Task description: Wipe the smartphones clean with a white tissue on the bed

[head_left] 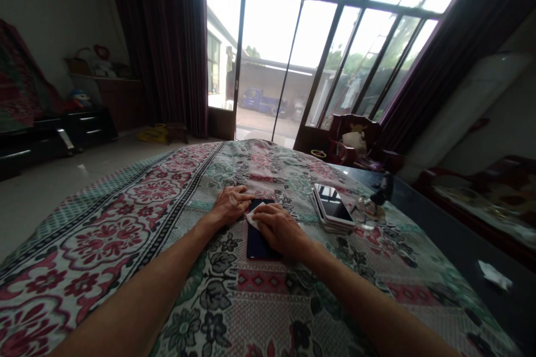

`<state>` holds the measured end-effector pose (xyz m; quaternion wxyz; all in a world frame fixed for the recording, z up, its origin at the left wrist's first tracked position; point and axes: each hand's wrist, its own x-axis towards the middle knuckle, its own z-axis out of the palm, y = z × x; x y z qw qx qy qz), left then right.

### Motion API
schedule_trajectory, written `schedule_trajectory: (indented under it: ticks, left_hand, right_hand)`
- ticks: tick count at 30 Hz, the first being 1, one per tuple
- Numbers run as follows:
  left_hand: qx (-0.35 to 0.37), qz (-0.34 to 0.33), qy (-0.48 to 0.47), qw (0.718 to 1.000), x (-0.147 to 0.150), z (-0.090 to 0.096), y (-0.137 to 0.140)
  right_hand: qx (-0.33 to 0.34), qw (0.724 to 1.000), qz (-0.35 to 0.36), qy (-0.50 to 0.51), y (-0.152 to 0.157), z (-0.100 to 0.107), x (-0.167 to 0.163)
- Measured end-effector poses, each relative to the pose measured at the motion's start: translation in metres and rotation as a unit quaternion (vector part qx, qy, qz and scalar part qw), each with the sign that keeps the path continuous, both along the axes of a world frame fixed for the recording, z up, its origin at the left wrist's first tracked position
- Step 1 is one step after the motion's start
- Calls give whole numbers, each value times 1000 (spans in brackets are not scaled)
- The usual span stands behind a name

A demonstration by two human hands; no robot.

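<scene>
A dark blue phone (pixel 256 250) lies flat on the patterned cloth in front of me, its long side pointing away from me. My right hand (pixel 282 230) presses a folded white tissue (pixel 251 222) against the phone's upper part and covers much of its right side. Beside the phone's far left edge rests my left hand (pixel 231 204), fingers stretched towards it and apparently touching its edge. To the right sits a stack of several phones (pixel 334 204); the top one has a white frame and a dark, reflecting screen.
The patterned cloth (pixel 176 284) covers the table. Right of the phone stack stand a clear glass-like item (pixel 367 217) and a black object (pixel 382 189). A crumpled white tissue (pixel 494 275) lies on the dark surface at right. Beyond are a wooden chair (pixel 355 136) and glass doors (pixel 268 67).
</scene>
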<state>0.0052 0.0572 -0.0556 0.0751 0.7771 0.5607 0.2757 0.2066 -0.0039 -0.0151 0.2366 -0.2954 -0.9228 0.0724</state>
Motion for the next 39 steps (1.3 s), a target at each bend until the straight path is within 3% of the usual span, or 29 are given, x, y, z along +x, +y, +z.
schedule_trajectory:
  ticks: [6, 10, 14, 22, 26, 34, 39]
  left_hand:
    - [3, -16, -10, 1000, -1, 2, 0]
    - [-4, -15, -7, 1000, 0, 4, 0]
    - [-12, -4, -14, 1000, -1, 2, 1]
    - [-14, -1, -4, 1000, 0, 2, 1]
    - [-16, -5, 1, 1000, 0, 2, 1]
    - [-17, 4, 9, 1000, -1, 1, 1]
    - [-23, -3, -19, 1000, 0, 4, 0]
  right_hand:
    - [20, 999, -31, 3, 44, -7, -6]
    - [30, 998, -63, -8, 52, -9, -9]
    - [28, 999, -19, -13, 31, -4, -5]
    - [-47, 996, 56, -44, -51, 16, 13]
    - [-74, 993, 83, -41, -65, 18, 18]
    - [-24, 998, 57, -13, -4, 6, 10]
    - [4, 1000, 0, 17, 35, -5, 2]
